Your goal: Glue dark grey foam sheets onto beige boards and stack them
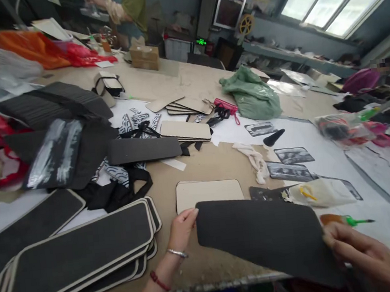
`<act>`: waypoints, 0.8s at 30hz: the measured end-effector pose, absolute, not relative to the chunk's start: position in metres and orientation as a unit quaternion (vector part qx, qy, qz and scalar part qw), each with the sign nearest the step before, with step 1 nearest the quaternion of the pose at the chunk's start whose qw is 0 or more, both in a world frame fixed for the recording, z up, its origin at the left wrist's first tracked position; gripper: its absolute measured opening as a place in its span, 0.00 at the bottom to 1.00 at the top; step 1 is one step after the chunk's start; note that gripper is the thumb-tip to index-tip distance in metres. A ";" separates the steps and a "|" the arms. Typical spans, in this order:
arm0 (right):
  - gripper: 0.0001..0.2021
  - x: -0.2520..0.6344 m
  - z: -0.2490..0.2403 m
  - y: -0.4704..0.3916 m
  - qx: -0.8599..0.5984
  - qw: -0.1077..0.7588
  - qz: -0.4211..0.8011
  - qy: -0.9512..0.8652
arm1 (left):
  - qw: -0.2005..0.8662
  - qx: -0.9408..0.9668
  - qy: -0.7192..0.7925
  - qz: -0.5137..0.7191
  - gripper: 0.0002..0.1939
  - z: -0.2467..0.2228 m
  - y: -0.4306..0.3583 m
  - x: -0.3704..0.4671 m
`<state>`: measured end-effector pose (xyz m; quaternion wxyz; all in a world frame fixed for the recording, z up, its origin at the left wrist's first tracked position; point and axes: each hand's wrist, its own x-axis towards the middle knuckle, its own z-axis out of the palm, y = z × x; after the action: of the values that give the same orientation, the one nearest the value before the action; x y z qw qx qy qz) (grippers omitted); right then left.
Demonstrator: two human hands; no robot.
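One black panel [260,232], whose ends left hand [183,230] and right hand [362,245] fingers are pinching, is partly hiding a beige board [209,193].

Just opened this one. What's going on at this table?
A person is holding a dark flat panel near the table's front edge, the left hand at one end and the right hand at the other. A cream panel lies just beyond it. Pale-edged dark panels are stacked to the left, and a green bag sits farther back.
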<state>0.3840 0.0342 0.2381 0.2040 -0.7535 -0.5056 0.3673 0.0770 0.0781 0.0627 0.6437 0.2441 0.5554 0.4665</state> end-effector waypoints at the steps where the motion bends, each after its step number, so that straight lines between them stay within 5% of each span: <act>1: 0.18 0.380 0.227 0.049 -0.745 0.197 0.382 -0.510 | 0.608 0.251 0.583 0.478 0.22 0.061 0.083 0.064; 7: 0.14 0.369 0.136 0.116 -0.685 0.181 0.443 -0.549 | 0.485 0.262 0.665 0.504 0.22 0.049 0.110 0.024; 13: 0.09 0.373 0.056 0.161 -0.710 0.159 0.359 -0.585 | 0.430 0.293 0.724 0.452 0.19 0.021 0.141 0.032; 24: 0.07 0.379 0.015 0.180 -0.724 0.092 0.244 -0.639 | 0.314 0.387 0.821 0.277 0.12 0.026 0.161 0.059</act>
<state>0.3791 0.1795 0.0153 0.0915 -0.7236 -0.6391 0.2441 0.0586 0.1613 0.0260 0.3137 0.3872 0.8215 0.2772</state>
